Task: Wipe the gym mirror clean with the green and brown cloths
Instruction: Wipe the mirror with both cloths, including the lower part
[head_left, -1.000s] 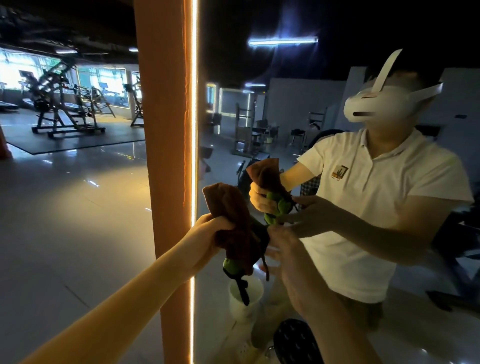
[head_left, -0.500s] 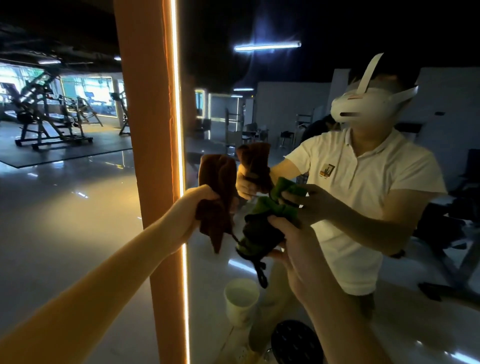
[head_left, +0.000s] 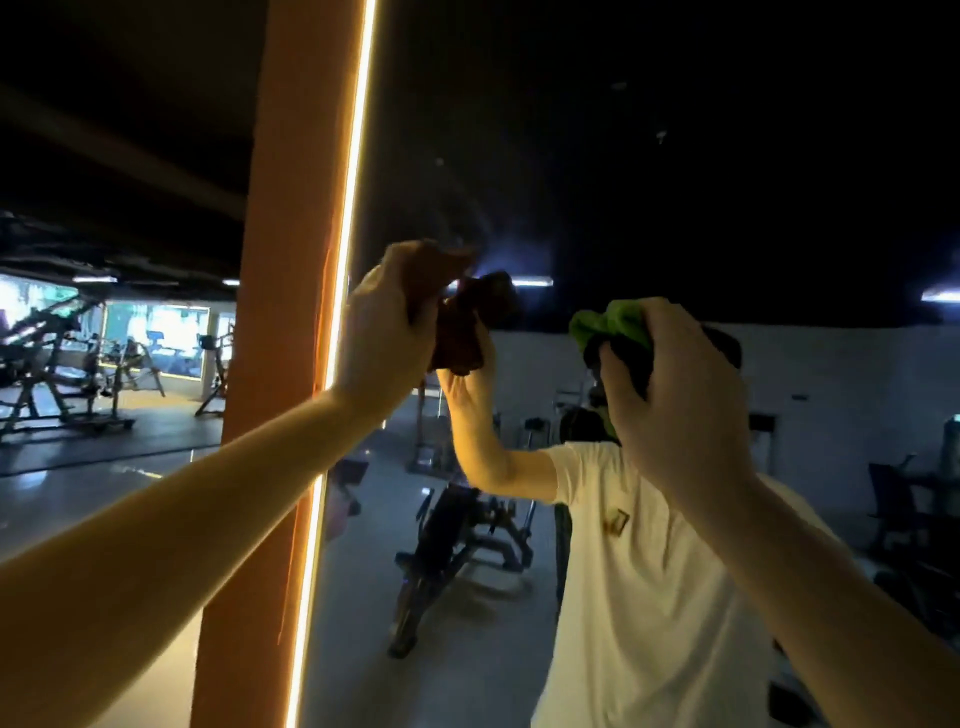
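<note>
Mirror (head_left: 649, 156): stood upright, its left edge a lit strip (head_left: 353, 208) on an orange column (head_left: 291, 260); open dark glass above both hands.
Left hand (head_left: 384, 338): curled round the bunched brown cloth (head_left: 436, 260), which met the glass near the strip.
Right hand (head_left: 680, 395): clutched the bunched green cloth (head_left: 613, 319), raised before the glass.
Shirt badge (head_left: 618, 522): reflected, unreadable.

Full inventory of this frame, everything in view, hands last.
mirror: 1, dark reflective, right of the pillar
pillar: 1, orange, left of centre
light strip: 1, warm white, along the mirror's left edge
brown cloth: 1, brown, bunched in the left hand
green cloth: 1, green, bunched in the right hand
gym machines: several, dark, far left
bench machine: 1, dark, reflected low in the mirror
left hand: 1, grips brown cloth
right hand: 1, grips green cloth
</note>
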